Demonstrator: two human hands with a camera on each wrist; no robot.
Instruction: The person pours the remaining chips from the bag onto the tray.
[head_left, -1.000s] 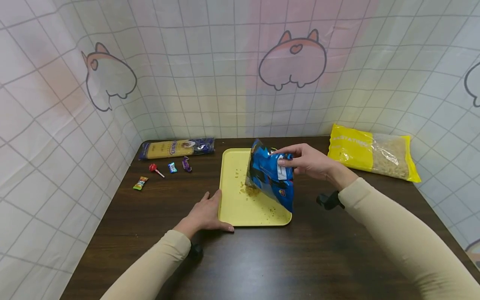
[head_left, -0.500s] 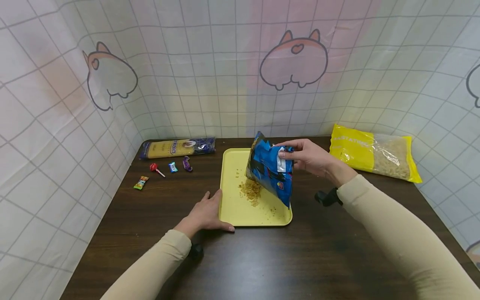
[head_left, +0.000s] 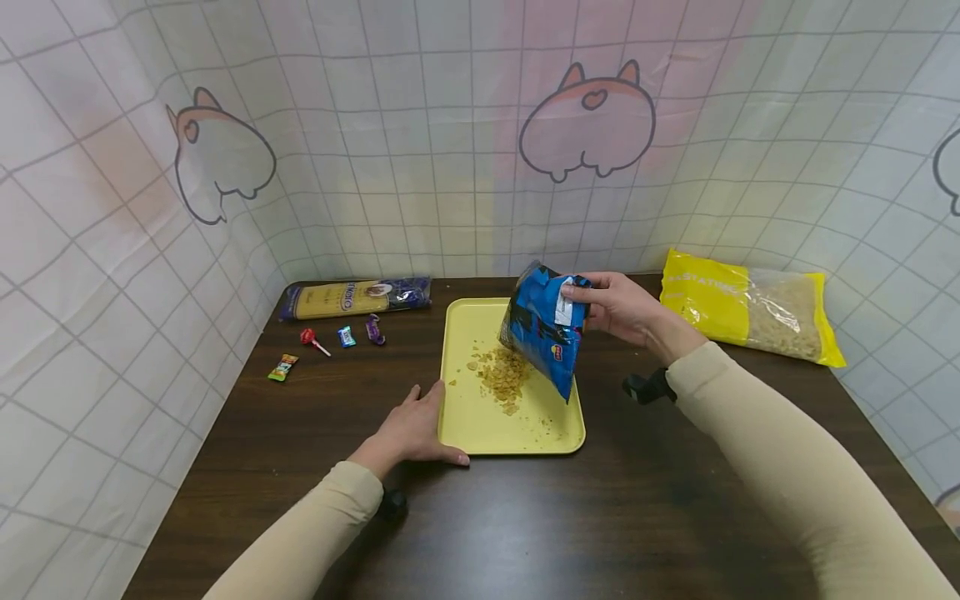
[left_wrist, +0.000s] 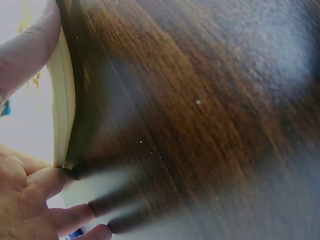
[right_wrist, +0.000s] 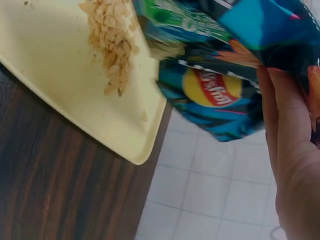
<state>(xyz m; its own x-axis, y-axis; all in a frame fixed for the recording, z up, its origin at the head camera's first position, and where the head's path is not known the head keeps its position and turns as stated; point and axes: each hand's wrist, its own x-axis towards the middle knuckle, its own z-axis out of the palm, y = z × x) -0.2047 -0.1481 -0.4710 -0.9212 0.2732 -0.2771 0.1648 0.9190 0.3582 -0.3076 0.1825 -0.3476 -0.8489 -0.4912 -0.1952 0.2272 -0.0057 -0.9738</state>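
Note:
Tilted over the yellow tray [head_left: 480,433], a blue bag of potato chips [head_left: 543,325] hangs with its mouth low and to the left. My right hand [head_left: 622,308] grips its upper right part, fingers and thumb on opposite sides. A heap of crushed chips [head_left: 504,375] lies on the tray below the mouth, also seen in the right wrist view as a pile of flakes [right_wrist: 114,55]. My left hand [head_left: 412,429] rests at the tray's near left corner. Its thumb [left_wrist: 37,45] lies along the near edge and the spread fingers [left_wrist: 72,217] touch the table beside the tray.
A pack of spaghetti [head_left: 352,298] lies at the back left. In front of it are a lollipop [head_left: 308,337] and several small wrapped candies [head_left: 282,367]. A yellow bag of pasta [head_left: 750,308] lies back right. Patterned curtains [head_left: 375,167] surround the dark table [head_left: 525,533].
The chip bag and my right hand have lifted slightly, and the bag's lower corner has shifted left. The heap of chips on the tray has grown. My left hand has stayed at the tray corner.

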